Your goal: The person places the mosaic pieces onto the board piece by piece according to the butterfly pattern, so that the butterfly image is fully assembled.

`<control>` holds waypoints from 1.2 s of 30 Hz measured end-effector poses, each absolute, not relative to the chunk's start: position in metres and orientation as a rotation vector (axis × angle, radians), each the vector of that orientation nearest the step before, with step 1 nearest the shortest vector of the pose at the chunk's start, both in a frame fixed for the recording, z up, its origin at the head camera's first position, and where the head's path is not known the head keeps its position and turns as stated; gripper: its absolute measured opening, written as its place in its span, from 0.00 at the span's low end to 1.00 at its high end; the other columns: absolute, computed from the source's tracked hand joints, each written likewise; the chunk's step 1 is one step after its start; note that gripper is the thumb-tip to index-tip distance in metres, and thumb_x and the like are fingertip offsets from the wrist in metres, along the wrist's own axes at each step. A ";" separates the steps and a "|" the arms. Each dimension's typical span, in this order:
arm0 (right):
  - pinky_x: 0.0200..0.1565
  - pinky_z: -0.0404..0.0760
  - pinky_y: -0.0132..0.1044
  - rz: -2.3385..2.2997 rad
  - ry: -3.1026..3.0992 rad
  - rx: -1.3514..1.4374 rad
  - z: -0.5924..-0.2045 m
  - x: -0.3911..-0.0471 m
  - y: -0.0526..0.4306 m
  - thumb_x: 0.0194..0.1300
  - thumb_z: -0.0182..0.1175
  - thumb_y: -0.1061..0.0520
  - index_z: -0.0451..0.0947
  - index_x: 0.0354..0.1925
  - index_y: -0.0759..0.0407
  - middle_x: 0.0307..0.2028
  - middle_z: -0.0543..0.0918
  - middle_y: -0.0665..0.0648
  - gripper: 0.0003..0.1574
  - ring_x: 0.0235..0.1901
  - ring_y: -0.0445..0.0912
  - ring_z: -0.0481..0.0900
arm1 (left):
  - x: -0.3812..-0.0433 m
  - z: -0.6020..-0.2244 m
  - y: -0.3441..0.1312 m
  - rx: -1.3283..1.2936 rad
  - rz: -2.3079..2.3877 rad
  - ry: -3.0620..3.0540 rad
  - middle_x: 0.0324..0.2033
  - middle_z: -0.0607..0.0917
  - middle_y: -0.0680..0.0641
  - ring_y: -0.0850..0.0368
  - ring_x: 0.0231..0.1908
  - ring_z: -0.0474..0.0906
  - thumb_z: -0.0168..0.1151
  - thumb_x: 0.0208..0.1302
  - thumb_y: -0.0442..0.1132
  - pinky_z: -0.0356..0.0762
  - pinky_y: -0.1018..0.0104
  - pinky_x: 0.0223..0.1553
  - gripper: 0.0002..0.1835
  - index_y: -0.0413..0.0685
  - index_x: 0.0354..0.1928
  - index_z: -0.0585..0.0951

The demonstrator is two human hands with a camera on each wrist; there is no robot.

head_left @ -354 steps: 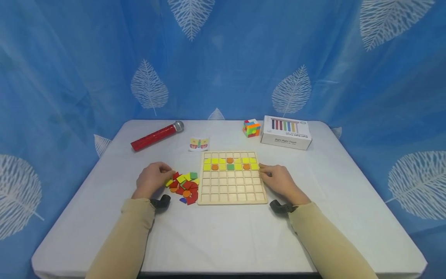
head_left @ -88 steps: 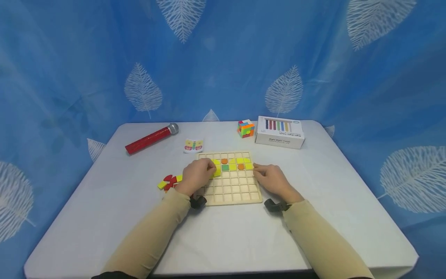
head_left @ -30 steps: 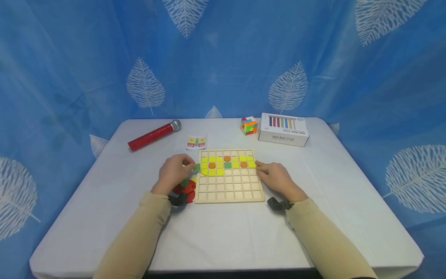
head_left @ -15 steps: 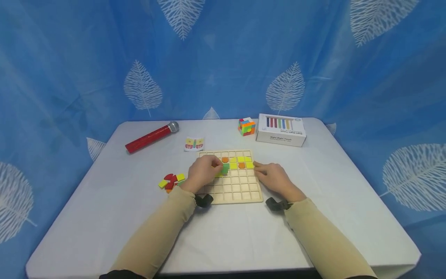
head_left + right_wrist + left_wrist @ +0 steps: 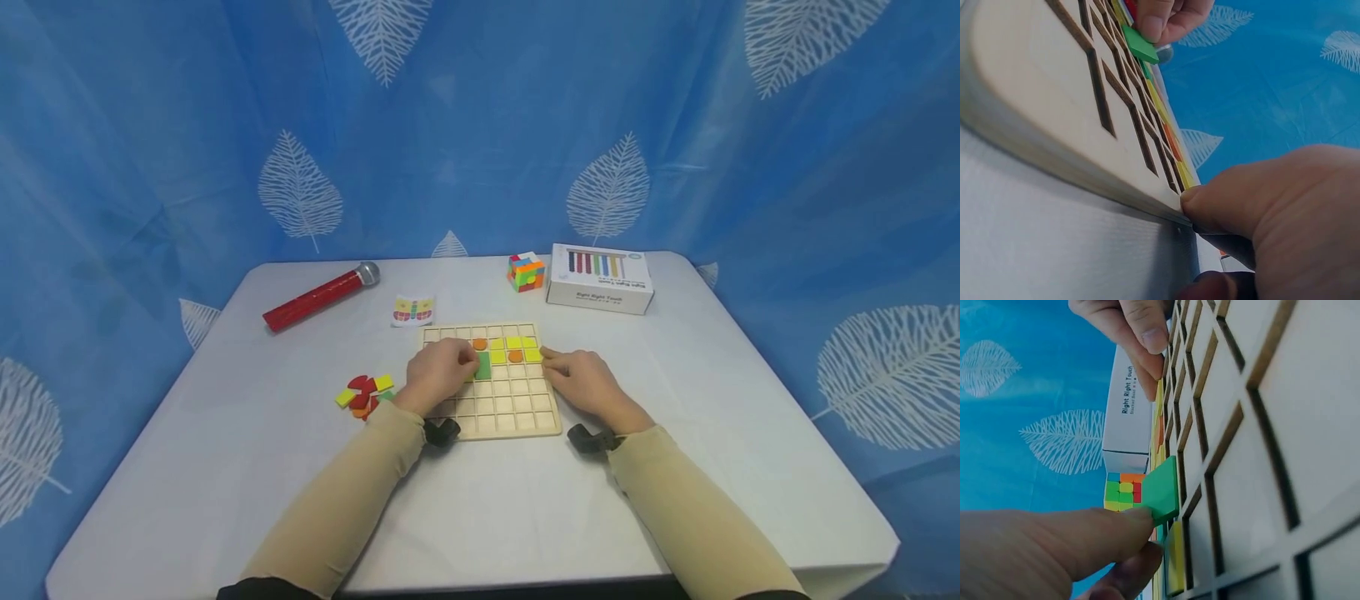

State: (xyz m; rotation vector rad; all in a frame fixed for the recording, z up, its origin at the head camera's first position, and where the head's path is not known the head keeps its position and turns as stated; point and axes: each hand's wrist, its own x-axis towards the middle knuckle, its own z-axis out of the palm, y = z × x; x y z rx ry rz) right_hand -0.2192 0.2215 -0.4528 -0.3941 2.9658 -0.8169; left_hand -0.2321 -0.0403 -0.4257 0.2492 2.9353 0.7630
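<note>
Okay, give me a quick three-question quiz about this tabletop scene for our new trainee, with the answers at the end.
1. What does the left-hand grip pinch? A) red tile; B) green tile; C) orange tile.
2. True or false: in the head view, the puzzle cube stands left of the white box.
3. Fill in: in the head view, the right-hand grip touches the wooden board at its ____ edge.

Key: 1. B. 2. True. 3. Right.

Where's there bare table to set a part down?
Free: white table right of the right hand; left of the loose pieces; between the sleeves, on the near side of the board.
Crowded: left hand over the board, pieces by its wrist; behind, cube close beside box.
</note>
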 end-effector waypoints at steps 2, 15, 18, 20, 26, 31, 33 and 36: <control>0.69 0.69 0.58 -0.818 2.960 -0.392 -0.452 -0.219 0.221 0.75 0.59 0.50 0.83 0.60 0.55 0.68 0.77 0.52 0.20 0.69 0.60 0.72 | -0.232 -0.426 -0.040 0.255 0.733 2.948 0.36 0.86 0.57 0.55 0.35 0.77 0.67 0.67 0.44 0.71 0.60 0.36 0.04 0.59 0.40 0.89; 0.70 0.66 0.59 -0.835 2.929 -0.382 -0.451 -0.219 0.219 0.76 0.58 0.48 0.82 0.61 0.54 0.69 0.75 0.51 0.22 0.71 0.61 0.70 | -0.217 -0.405 -0.106 0.039 0.827 2.953 0.45 0.87 0.51 0.49 0.45 0.77 0.68 0.68 0.49 0.74 0.52 0.48 0.13 0.55 0.51 0.88; 0.70 0.66 0.59 -0.834 2.934 -0.377 -0.451 -0.219 0.219 0.76 0.58 0.48 0.82 0.61 0.54 0.69 0.76 0.51 0.22 0.71 0.60 0.70 | -0.212 -0.404 -0.146 -0.058 0.836 2.917 0.47 0.86 0.47 0.48 0.45 0.78 0.68 0.68 0.49 0.76 0.52 0.48 0.16 0.52 0.54 0.86; 0.70 0.66 0.59 -0.836 2.936 -0.374 -0.450 -0.219 0.220 0.76 0.58 0.48 0.82 0.61 0.55 0.69 0.76 0.52 0.22 0.71 0.60 0.70 | -0.208 -0.408 -0.166 -0.126 0.861 2.872 0.47 0.85 0.44 0.48 0.44 0.78 0.69 0.68 0.49 0.78 0.54 0.47 0.19 0.49 0.56 0.84; 0.71 0.66 0.59 -0.842 2.933 -0.386 -0.447 -0.220 0.221 0.76 0.58 0.48 0.82 0.62 0.55 0.69 0.75 0.52 0.22 0.71 0.60 0.70 | -0.205 -0.428 -0.188 -0.126 0.883 2.829 0.45 0.86 0.45 0.50 0.43 0.78 0.71 0.66 0.49 0.80 0.57 0.46 0.21 0.48 0.55 0.85; 0.70 0.66 0.59 -0.848 2.928 -0.385 -0.448 -0.219 0.222 0.76 0.58 0.48 0.81 0.62 0.55 0.69 0.75 0.52 0.22 0.71 0.61 0.70 | -0.205 -0.433 -0.183 -0.120 0.876 2.831 0.44 0.86 0.46 0.51 0.41 0.79 0.72 0.65 0.49 0.80 0.58 0.45 0.19 0.48 0.53 0.85; 0.70 0.66 0.59 -0.855 2.925 -0.388 -0.449 -0.218 0.222 0.76 0.58 0.48 0.81 0.62 0.55 0.69 0.75 0.52 0.22 0.71 0.61 0.70 | -0.204 -0.433 -0.181 -0.134 0.874 2.826 0.43 0.86 0.46 0.51 0.40 0.79 0.73 0.64 0.49 0.80 0.59 0.45 0.19 0.48 0.53 0.85; 0.70 0.66 0.59 -0.861 2.924 -0.396 -0.449 -0.218 0.221 0.76 0.58 0.48 0.81 0.62 0.55 0.69 0.75 0.52 0.22 0.71 0.61 0.70 | -0.205 -0.432 -0.180 -0.146 0.883 2.818 0.43 0.86 0.47 0.51 0.40 0.79 0.73 0.64 0.49 0.80 0.59 0.44 0.19 0.48 0.53 0.85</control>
